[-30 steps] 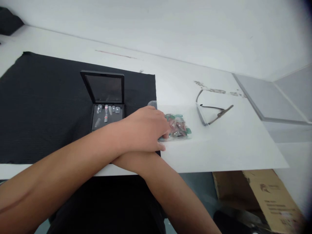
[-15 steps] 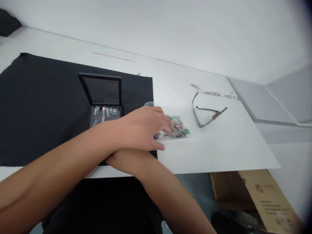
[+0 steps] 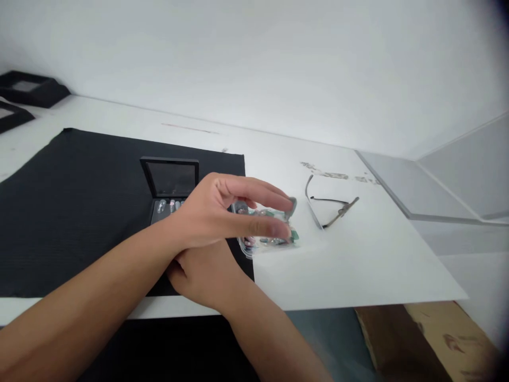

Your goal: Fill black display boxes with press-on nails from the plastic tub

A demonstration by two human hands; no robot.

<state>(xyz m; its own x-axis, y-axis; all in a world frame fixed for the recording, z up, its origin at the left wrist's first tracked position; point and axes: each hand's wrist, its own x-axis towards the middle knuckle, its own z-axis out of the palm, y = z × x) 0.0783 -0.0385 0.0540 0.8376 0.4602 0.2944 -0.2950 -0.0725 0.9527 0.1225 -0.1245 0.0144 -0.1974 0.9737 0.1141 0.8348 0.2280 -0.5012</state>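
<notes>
My left hand (image 3: 222,212) reaches across to the right, above a clear plastic tray (image 3: 243,250) of loose press-on nails (image 3: 274,241). A grey-green press-on nail (image 3: 292,208) shows at its forefinger and thumb tips, apparently pinched between them. Underneath my left wrist lies my right hand (image 3: 210,273), near the mat's front edge, its fingers mostly hidden by the left arm. Behind my left hand stands an open black case (image 3: 170,159) with a raised, windowed lid. A few decorated press-on nails (image 3: 161,206) lie in its base, which my left arm partly covers.
A black mat (image 3: 79,212) covers the left of the white table (image 3: 358,270). Folding glasses (image 3: 318,215) rest right of the tray. Black frame-like boxes (image 3: 35,90) stand at the far left. Below the table's right edge is a cardboard box (image 3: 445,339).
My left hand has lifted from the loose nails, its thumb and forefinger stretched out with a grey-green nail at the tips. The view has tilted up. My right hand stays under the left wrist.
</notes>
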